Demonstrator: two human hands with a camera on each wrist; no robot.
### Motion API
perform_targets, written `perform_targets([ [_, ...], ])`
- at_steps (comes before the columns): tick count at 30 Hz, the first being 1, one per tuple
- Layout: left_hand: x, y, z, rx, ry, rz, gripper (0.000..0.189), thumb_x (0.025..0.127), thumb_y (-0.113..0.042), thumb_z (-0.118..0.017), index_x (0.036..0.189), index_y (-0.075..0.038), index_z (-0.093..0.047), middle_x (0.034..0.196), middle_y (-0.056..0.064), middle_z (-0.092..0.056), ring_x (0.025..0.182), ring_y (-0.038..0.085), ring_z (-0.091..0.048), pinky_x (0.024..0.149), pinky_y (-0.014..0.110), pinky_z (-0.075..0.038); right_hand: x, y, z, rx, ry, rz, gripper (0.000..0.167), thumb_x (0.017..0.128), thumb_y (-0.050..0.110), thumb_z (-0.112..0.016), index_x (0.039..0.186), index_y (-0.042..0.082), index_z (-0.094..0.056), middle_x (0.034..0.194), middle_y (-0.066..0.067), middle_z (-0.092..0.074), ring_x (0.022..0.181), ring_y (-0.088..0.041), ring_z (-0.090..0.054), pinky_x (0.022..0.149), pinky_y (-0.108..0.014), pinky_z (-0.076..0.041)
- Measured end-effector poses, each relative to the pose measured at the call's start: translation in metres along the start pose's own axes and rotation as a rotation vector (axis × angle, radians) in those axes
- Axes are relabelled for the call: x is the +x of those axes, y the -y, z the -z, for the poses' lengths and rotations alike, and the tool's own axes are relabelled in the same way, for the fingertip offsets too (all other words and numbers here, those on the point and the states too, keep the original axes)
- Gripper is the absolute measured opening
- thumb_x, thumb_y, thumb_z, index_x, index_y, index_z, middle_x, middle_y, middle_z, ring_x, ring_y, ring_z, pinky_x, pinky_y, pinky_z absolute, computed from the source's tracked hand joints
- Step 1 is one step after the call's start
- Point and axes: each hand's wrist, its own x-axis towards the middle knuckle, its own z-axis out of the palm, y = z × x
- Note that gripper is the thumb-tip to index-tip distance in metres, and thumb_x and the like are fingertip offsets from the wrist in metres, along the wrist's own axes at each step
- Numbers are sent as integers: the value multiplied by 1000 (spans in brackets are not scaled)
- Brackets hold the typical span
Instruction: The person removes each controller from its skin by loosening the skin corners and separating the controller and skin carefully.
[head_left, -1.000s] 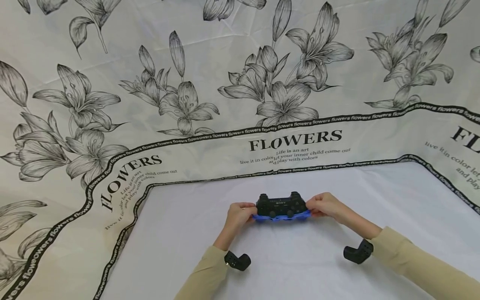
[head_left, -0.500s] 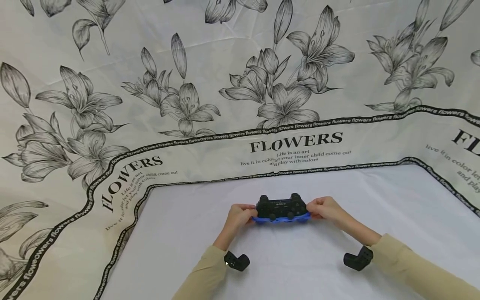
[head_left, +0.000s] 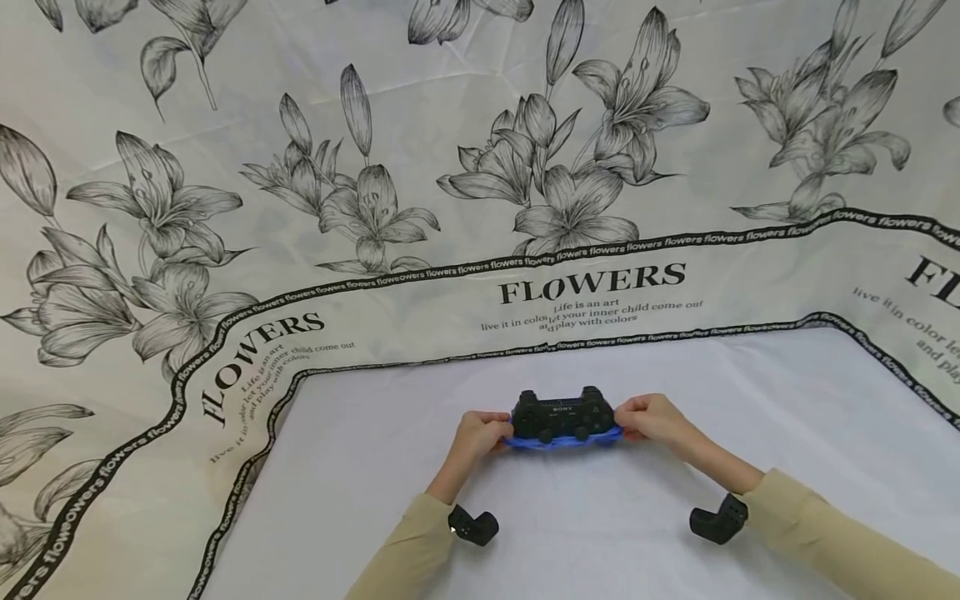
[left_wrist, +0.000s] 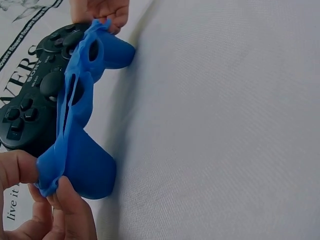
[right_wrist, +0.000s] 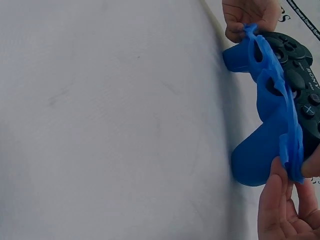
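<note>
A black Sony game controller (head_left: 561,417) is held between the two hands over the white cloth. A stretchy blue silicone sleeve (left_wrist: 82,160) covers its two grips, while the face with buttons and sticks is bare; the sleeve's edge is bunched along the lower side of the face. My left hand (head_left: 478,432) pinches the sleeve's edge at the left end between thumb and fingers. At the opposite end my right hand (head_left: 651,415) pinches the sleeve's edge in the same way, seen close up in the right wrist view. The controller's underside is hidden.
White cloth (head_left: 360,467) covers the table under both arms. Behind it rises a curtain (head_left: 420,317) printed with flowers and lettering. A black wrist camera (head_left: 474,525) sits on the left wrist, and another black camera (head_left: 718,518) on the right.
Both hands keep their pinch on the sleeve at the controller's ends. The sleeve's blue edge sits very slightly lower against the controller's face; otherwise the pose is almost the same.
</note>
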Motion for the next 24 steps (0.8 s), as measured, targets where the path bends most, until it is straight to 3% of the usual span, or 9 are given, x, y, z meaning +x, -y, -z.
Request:
perform_targets([
  [11,0,8,-2,-9,-19,6,31,71,-1,-64,102,1,-71,93,11,-69,57,7,-54,53,20,-51,-6,-2,-5,-23,-10,14,21,87,11,-59,95,-8,-64,78,2,-66,71,-7,-62,68,-23,-55],
  [24,3,6,-1,-12,-12,13,33,70,0,-65,102,1,-72,95,10,-70,55,6,-54,52,17,-49,0,-4,-2,-46,-10,4,25,88,12,-60,98,-11,-64,77,1,-68,68,-7,-62,65,-23,-56],
])
